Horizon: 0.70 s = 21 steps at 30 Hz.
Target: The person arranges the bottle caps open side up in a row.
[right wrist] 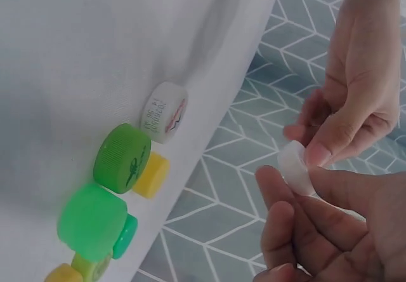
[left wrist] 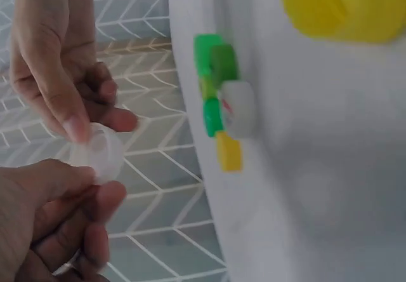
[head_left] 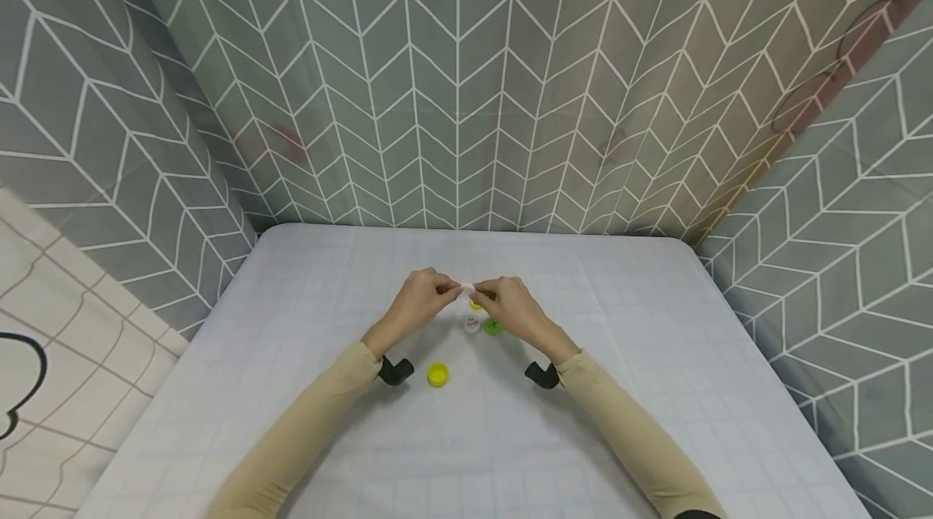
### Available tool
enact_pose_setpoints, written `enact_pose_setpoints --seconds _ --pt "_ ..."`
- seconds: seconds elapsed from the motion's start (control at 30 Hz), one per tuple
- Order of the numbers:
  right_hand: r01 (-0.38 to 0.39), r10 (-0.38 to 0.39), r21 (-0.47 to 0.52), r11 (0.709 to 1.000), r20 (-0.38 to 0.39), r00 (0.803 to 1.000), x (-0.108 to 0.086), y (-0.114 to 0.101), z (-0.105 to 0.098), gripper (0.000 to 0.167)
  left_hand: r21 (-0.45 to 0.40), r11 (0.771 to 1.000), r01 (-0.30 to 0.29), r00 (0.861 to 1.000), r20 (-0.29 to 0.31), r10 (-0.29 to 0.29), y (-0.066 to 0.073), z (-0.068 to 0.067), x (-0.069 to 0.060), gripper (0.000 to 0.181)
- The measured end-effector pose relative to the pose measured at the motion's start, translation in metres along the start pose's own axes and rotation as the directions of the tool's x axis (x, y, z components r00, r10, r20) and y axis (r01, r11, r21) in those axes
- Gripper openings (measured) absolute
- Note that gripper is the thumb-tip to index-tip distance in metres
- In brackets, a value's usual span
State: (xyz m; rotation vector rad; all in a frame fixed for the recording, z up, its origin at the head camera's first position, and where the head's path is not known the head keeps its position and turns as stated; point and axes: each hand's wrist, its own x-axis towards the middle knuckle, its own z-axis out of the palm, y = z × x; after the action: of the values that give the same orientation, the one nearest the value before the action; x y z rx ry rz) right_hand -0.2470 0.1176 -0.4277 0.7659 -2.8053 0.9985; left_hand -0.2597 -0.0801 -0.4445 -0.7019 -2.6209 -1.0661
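A translucent white bottle cap [left wrist: 109, 156] is held above the table between both hands. My left hand [head_left: 423, 292] pinches one side of it between thumb and fingers. From the other side my right hand [head_left: 510, 306] pinches the same cap, its fingertips close to the left ones. Below them on the table stand a white cap with red print [right wrist: 164, 112], a dark green cap [right wrist: 124, 159], a small yellow cap [right wrist: 153, 174] and a brighter green cap [right wrist: 93, 223]. In the head view the right hand partly hides this group.
A larger yellow cap [head_left: 437, 375] lies alone nearer to me, between the forearms. Black wrist mounts [head_left: 396, 372] jut inward at both wrists. White cloth covers the table [head_left: 328, 260], and a grey patterned curtain [head_left: 459, 98] hangs behind its far edge.
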Motion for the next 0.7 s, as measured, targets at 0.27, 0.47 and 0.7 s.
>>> enact_pose_setpoints --seconds 0.27,0.47,0.7 --pt "0.015 -0.020 -0.070 0.997 -0.075 0.997 -0.012 -0.010 -0.004 0.021 -0.063 0.994 0.089 0.995 0.046 -0.086 0.021 -0.009 -0.007 0.012" --pt "0.001 -0.005 -0.038 0.999 -0.111 0.994 -0.016 -0.017 -0.007 0.013 -0.116 0.979 0.165 0.980 0.129 -0.150 0.036 -0.017 -0.010 0.016" --pt "-0.014 0.013 -0.016 1.000 -0.064 0.998 -0.022 -0.025 -0.008 0.010 -0.097 0.974 0.204 0.958 0.222 -0.178 0.041 -0.022 -0.013 0.017"
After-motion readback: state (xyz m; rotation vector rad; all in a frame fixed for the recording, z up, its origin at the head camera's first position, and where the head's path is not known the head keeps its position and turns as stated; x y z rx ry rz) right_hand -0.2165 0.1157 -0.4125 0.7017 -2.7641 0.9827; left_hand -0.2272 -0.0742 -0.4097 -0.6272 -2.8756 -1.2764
